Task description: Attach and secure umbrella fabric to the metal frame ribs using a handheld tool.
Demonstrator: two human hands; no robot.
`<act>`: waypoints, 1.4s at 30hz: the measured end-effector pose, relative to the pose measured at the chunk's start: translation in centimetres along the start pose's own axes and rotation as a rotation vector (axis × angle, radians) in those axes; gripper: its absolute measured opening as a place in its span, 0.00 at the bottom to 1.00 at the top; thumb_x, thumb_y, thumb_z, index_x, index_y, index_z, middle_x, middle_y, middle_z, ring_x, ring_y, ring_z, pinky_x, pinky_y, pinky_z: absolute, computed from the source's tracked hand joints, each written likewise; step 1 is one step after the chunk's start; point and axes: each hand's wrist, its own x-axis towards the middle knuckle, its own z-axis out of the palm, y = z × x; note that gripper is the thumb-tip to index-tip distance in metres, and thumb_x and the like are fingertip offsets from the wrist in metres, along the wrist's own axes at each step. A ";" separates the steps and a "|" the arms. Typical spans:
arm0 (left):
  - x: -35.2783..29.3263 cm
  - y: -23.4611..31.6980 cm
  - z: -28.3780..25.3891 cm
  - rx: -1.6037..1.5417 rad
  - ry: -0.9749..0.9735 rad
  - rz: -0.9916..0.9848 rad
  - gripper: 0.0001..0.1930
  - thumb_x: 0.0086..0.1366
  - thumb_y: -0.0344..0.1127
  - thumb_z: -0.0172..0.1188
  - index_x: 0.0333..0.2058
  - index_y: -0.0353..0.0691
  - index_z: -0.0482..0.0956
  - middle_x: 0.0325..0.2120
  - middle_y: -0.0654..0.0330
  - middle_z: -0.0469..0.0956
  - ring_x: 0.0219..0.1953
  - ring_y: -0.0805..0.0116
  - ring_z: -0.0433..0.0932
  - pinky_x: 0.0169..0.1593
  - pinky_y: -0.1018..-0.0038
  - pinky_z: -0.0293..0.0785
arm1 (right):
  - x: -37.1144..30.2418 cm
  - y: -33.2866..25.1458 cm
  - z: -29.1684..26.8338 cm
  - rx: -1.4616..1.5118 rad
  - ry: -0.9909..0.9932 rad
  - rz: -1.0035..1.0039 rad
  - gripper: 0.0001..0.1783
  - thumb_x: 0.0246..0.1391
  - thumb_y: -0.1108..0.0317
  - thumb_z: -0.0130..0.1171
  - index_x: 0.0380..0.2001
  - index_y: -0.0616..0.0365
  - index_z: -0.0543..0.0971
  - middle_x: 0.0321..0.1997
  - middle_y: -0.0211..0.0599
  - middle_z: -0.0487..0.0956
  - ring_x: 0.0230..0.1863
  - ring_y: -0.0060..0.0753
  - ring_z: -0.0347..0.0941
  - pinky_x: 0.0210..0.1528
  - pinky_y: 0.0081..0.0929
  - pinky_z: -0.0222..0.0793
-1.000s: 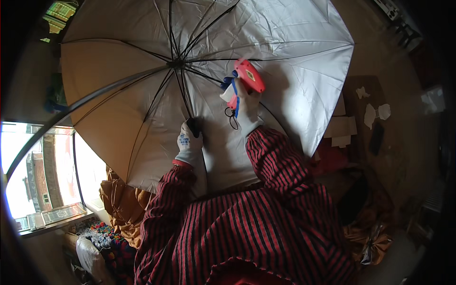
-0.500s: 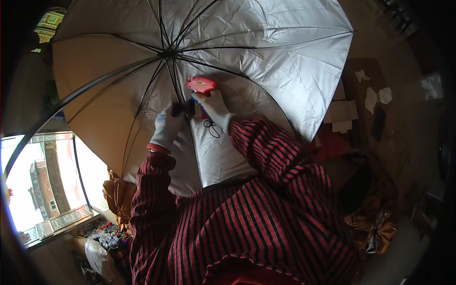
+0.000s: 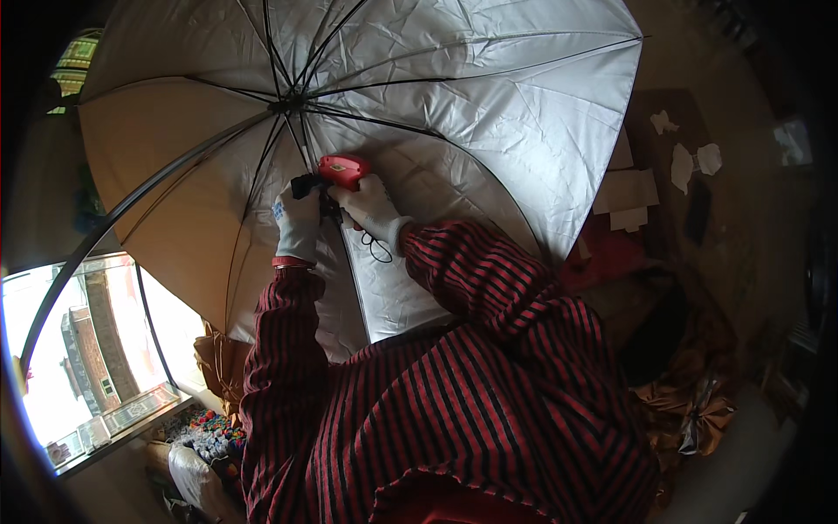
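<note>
Left hand: the left hand [image 3: 297,223], in a pale work glove, is closed around the black handle end [image 3: 303,184] of the umbrella's shaft, fingers wrapped on it.
Right hand: the right hand [image 3: 371,210], gloved the same way, is closed over the red plastic hand tool [image 3: 343,170], gripping its body from the right; a thin black cord loop [image 3: 377,249] hangs below the wrist.
Tool: sits just right of the handle end, touching or nearly touching it; which, the view is too dark to tell.
Umbrella: the large open umbrella with silver lining and black ribs [image 3: 489,96] fills the far half, its inside facing the person.
Sleeves: red-and-black striped sleeves [image 3: 471,279] run in from the near edge.
Left, near: a bright window [image 3: 78,349].
</note>
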 end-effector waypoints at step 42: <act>-0.7 2.0 -0.1 -0.301 -0.078 -0.151 0.09 0.62 0.32 0.54 0.36 0.35 0.81 0.19 0.62 0.76 0.16 0.75 0.72 0.19 0.77 0.66 | 7.3 5.0 -4.0 0.294 -0.639 0.009 0.16 0.56 0.67 0.59 0.47 0.59 0.76 0.45 0.30 0.80 0.46 0.26 0.76 0.51 0.23 0.69</act>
